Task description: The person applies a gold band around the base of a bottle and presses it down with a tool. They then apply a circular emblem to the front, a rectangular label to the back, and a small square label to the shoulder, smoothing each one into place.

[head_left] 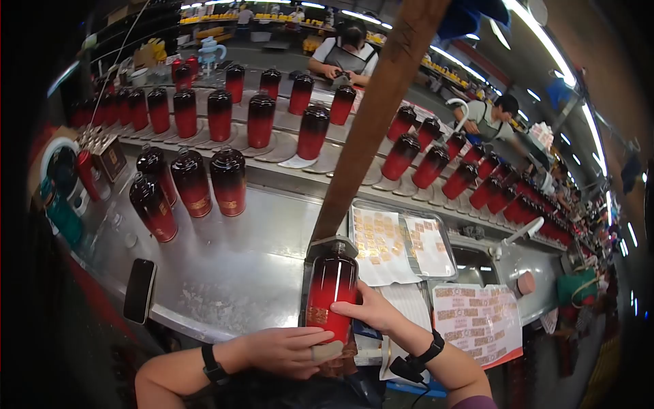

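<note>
Red-black bottle (335, 285), glossy rounded shoulders (336, 260), gold patch (317, 315), right fingers (349, 311) gripping it

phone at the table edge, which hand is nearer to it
Left. The left hand is right of the phone, by the bottom of the bottle; the right hand is farther right, on the bottle's right side.

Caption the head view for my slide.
Left hand and right hand on a red-and-black bottle at a metal bench, gold-patterned sheets alongside, similar bottles lined up behind.
</note>
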